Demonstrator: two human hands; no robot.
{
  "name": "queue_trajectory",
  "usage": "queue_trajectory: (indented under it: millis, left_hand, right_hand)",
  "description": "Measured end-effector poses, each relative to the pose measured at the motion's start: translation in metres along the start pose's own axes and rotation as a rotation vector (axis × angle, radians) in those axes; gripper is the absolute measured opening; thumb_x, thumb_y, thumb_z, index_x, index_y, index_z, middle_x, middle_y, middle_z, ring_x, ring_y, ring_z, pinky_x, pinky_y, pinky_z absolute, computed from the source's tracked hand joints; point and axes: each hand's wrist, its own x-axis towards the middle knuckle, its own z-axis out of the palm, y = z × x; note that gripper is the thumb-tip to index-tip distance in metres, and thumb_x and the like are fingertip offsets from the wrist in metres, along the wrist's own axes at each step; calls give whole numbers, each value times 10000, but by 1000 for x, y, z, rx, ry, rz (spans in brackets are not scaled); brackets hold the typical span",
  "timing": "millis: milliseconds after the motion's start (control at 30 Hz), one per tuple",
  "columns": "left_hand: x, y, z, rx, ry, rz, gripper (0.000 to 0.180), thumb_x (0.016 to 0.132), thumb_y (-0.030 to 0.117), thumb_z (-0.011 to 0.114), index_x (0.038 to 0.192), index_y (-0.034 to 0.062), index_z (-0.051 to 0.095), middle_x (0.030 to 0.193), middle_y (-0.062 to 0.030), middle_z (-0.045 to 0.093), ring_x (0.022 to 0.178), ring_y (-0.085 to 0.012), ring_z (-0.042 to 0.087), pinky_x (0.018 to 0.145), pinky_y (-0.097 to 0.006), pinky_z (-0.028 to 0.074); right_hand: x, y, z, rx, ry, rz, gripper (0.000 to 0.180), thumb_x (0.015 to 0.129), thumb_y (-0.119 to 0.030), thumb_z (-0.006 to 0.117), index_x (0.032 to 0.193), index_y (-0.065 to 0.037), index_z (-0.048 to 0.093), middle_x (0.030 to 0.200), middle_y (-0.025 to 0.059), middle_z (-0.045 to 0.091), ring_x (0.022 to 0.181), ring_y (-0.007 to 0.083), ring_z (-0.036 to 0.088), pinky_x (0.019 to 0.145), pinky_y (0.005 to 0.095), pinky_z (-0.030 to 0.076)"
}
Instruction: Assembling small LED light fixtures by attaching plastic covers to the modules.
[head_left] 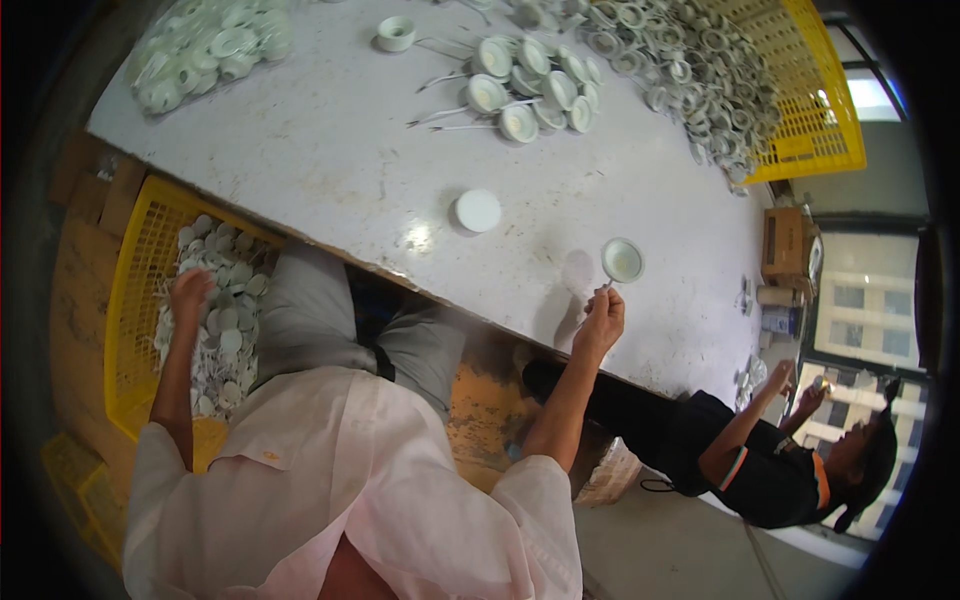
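My right hand (602, 318) is raised over the table's near edge. Its fingers pinch a small round white downlight (623, 260) near its lower rim, where a lead seems to come out. My left hand (189, 294) is at the yellow basket beside my legs, its fingers curled; whatever they may hold is hidden. Under that hand lie many white discs and wired pieces (230, 318). A single white round cap (478, 211) rests on the table, left of the downlight. Farther back sits a cluster of similar downlights (535, 85) with white leads.
The yellow basket (128, 270) stands left of my legs. At the back right, grey-white rings (690, 75) spill from a tilted yellow crate (835, 110). A bag of white parts (215, 50) lies far left. A co-worker (770, 450) in dark clothes works at the right.
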Motion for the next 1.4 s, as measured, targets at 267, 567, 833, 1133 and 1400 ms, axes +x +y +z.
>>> queue_trajectory:
  millis: [267,567,833,1133,1400]
  left_hand:
    - [-154,198,211,-265,-898,447,791,732,67,773,1376,6,317,1336,-128,478,1195,-230,511,903,-320,475]
    - [-142,189,211,-253,-632,579,752,691,147,823,1296,-11,407,1154,-101,583,1074,-171,560,933,-322,459]
    - [-147,181,203,-179,-589,548,719,676,118,816,1276,-1,438,1152,-97,588,1082,-184,563,941,-327,459]
    - [-144,177,202,-168,-612,494,722,704,125,815,1298,12,419,1152,-67,577,1090,-148,539,951,-309,434]
    - [-148,180,207,-124,-658,486,746,681,107,805,1302,-4,408,1164,-96,573,1080,-175,556,921,-317,474]
  right_hand:
    - [-145,-24,125,266,-499,220,35,885,-62,589,894,-35,570,785,4,569,696,52,499,624,191,410]
    - [-150,-23,148,-155,-566,-82,218,865,-47,637,1065,19,584,876,39,610,788,86,566,677,224,468]
    - [-56,-32,178,-603,-386,-261,441,777,-255,745,1091,23,607,797,40,564,687,142,546,645,274,471]
    - [-44,-22,174,-110,-356,55,221,849,-204,696,905,-10,606,670,-11,541,551,52,463,502,186,384]
    - [-35,-17,162,122,-400,294,199,885,-210,657,798,-65,552,645,-1,528,540,67,483,479,192,408]
